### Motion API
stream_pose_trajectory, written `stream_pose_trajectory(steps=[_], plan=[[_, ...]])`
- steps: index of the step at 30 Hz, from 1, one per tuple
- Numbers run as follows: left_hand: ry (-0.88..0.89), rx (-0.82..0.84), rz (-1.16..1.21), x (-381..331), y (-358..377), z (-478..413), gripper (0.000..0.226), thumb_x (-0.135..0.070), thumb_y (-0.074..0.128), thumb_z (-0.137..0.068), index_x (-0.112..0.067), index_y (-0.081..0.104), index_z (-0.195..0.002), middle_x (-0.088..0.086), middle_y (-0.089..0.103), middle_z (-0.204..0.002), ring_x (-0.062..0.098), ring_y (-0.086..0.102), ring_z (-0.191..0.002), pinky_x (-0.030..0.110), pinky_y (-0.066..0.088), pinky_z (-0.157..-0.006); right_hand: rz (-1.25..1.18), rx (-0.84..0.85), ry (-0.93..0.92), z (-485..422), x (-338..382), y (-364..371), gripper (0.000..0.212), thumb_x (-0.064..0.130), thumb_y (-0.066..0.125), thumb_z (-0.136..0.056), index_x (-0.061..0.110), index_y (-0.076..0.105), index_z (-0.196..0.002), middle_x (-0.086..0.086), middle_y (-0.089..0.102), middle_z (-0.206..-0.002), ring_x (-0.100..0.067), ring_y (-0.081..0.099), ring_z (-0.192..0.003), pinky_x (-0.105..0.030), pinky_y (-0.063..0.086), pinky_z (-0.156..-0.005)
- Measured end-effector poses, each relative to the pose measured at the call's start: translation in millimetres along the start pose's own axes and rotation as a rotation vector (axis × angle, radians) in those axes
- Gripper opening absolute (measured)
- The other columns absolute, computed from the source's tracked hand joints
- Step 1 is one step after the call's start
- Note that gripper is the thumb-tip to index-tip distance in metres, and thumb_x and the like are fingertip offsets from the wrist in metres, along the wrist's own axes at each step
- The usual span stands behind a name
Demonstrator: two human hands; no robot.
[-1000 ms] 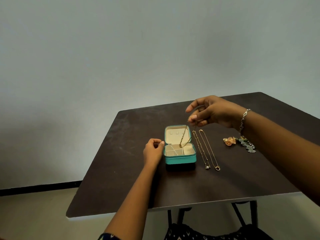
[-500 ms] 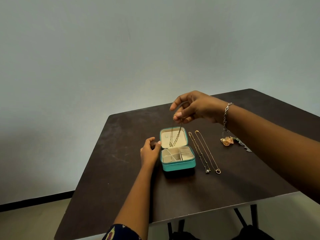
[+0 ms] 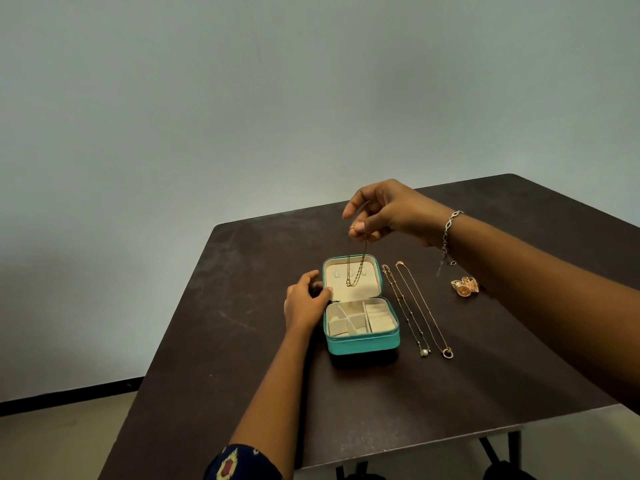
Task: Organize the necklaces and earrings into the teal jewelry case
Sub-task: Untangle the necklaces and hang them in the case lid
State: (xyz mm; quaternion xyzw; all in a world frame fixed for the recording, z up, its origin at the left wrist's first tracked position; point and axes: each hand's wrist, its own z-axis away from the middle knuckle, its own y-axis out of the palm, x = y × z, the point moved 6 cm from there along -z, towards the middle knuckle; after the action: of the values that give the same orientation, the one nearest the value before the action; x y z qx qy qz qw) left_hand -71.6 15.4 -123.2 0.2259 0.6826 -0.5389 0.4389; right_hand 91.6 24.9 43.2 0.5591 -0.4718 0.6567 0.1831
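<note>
The teal jewelry case [image 3: 362, 342] lies open on the dark table, its cream lid tilted back and its divided tray facing me. My right hand [image 3: 384, 211] is pinched on a thin gold necklace [image 3: 356, 268] that hangs down in front of the lid's lining. My left hand [image 3: 304, 301] rests against the case's left side at the hinge. Two more necklaces lie stretched out to the right of the case: one with a pearl [image 3: 405, 306], one with a ring pendant [image 3: 424, 308]. Gold earrings [image 3: 464, 286] sit further right, partly behind my right forearm.
The dark brown table [image 3: 214, 358] has its front edge close to me and its left edge falling away to a pale floor. A plain grey wall stands behind. Table legs and a dark bag show below the front edge.
My right hand has carried the gold necklace leftward, from over the tray to in front of the lid's lining. The left hand has stayed at the case's side.
</note>
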Motion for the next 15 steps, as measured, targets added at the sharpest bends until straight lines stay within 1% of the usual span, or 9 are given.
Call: stream_pose_trajectory(steps=[3,5,7,9,11,12,13,15], plan=[[0.012,0.013,0.073,1.6,0.0,0.7,0.054,-0.026,0.063,-0.072,-0.025,0.051,-0.125,0.004,0.059,-0.115,0.016,0.056,-0.103,0.045,0.046,-0.095,0.033,-0.019,-0.013,-4.5,-3.9,1.9,0.019,-0.009,0.053,-0.084,0.006,0.059,-0.093,-0.009,0.065,-0.073,-0.008,0.064,-0.060,-0.017,0.049,-0.054],[0.018,0.007,0.126,5.5,0.3,-1.3,0.059,-0.026,0.058,-0.065,-0.023,0.053,-0.124,0.007,0.057,-0.117,0.016,0.057,-0.100,0.044,0.049,-0.091,0.056,-0.029,-0.014,-7.6,-7.2,3.8,0.018,-0.009,0.053,-0.085,0.005,0.059,-0.095,-0.009,0.065,-0.075,-0.009,0.063,-0.063,-0.016,0.049,-0.054],[0.030,-0.003,0.125,6.5,-0.2,-0.9,0.061,-0.029,0.054,-0.063,-0.021,0.054,-0.124,0.007,0.057,-0.117,0.016,0.058,-0.099,0.044,0.051,-0.089,0.059,-0.032,-0.009,-10.1,-11.0,6.1,0.018,-0.009,0.053,-0.085,0.007,0.059,-0.092,-0.009,0.064,-0.075,-0.013,0.063,-0.067,-0.015,0.049,-0.054],[0.040,-0.008,0.099,1.5,-1.4,3.5,0.054,-0.028,0.053,-0.070,-0.020,0.054,-0.124,0.001,0.053,-0.114,0.018,0.056,-0.102,0.044,0.049,-0.090,0.055,-0.035,-0.008,-12.0,-14.0,7.6,0.019,-0.008,0.053,-0.085,0.009,0.059,-0.089,-0.009,0.065,-0.076,-0.014,0.063,-0.069,-0.015,0.049,-0.054],[0.050,-0.011,0.075,-4.6,-3.0,7.9,0.042,-0.016,0.051,-0.083,-0.015,0.052,-0.124,-0.006,0.043,-0.105,0.019,0.050,-0.108,0.042,0.045,-0.095,0.059,-0.035,-0.011,-13.7,-15.6,8.7,0.018,-0.008,0.053,-0.085,0.008,0.059,-0.091,-0.008,0.065,-0.076,-0.013,0.063,-0.069,-0.014,0.049,-0.054],[0.064,-0.024,0.071,-5.6,-3.5,7.5,0.038,-0.012,0.049,-0.086,-0.013,0.052,-0.123,-0.008,0.041,-0.100,0.018,0.047,-0.109,0.040,0.043,-0.095,0.063,-0.033,-0.014,-14.5,-15.8,9.3,0.017,-0.007,0.053,-0.085,0.007,0.059,-0.092,-0.007,0.065,-0.076,-0.012,0.063,-0.069,-0.014,0.049,-0.055],[0.076,-0.038,0.072,-6.4,-4.0,8.0,0.035,-0.010,0.048,-0.087,-0.013,0.052,-0.121,-0.010,0.040,-0.096,0.017,0.045,-0.108,0.038,0.042,-0.094,0.068,-0.031,-0.019,-15.0,-15.8,10.0,0.017,-0.007,0.053,-0.085,0.007,0.059,-0.093,-0.007,0.065,-0.076,-0.012,0.063,-0.069,-0.014,0.049,-0.055],[0.102,-0.057,0.104,-8.0,-5.9,10.0,0.029,-0.009,0.046,-0.088,-0.013,0.053,-0.116,-0.008,0.045,-0.096,0.012,0.042,-0.104,0.036,0.041,-0.090,0.081,-0.021,-0.034,-16.4,-14.5,12.8,0.017,-0.006,0.054,-0.085,0.008,0.060,-0.093,-0.006,0.066,-0.076,-0.010,0.063,-0.068,-0.014,0.049,-0.055]])
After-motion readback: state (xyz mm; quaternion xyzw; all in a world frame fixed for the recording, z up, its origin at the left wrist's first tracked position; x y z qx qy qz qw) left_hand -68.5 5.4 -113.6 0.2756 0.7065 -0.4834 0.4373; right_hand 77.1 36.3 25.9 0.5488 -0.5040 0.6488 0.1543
